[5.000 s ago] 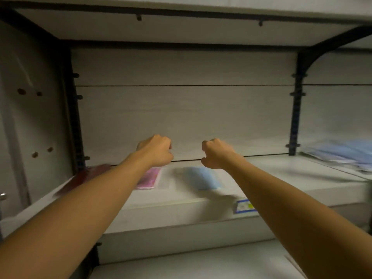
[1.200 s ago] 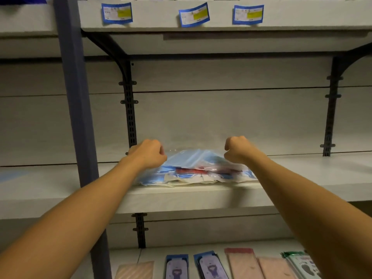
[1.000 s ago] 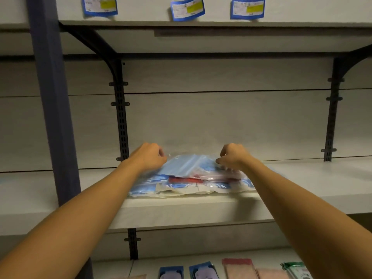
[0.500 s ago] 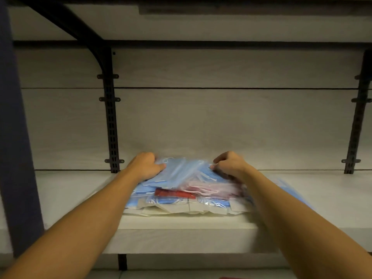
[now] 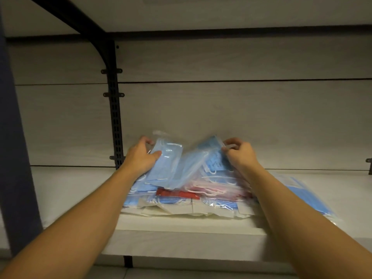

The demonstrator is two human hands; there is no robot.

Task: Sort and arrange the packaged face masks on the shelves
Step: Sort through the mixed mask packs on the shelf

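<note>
Gripping blue mask packets [image 5: 167, 166], no legible labels.

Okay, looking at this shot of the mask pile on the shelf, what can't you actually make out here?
Head view, the only one:
- Pile of packaged masks: the count; clear wrappers overlap and blur.
- Print on the red pack: too small, partly covered by the lifted blue packs.
- Left hand and right hand: fingertips hidden behind the packs.
- Blue pack on the right: near edge hidden by the right forearm.
- Shelf: ends cut off by the frame.
</note>
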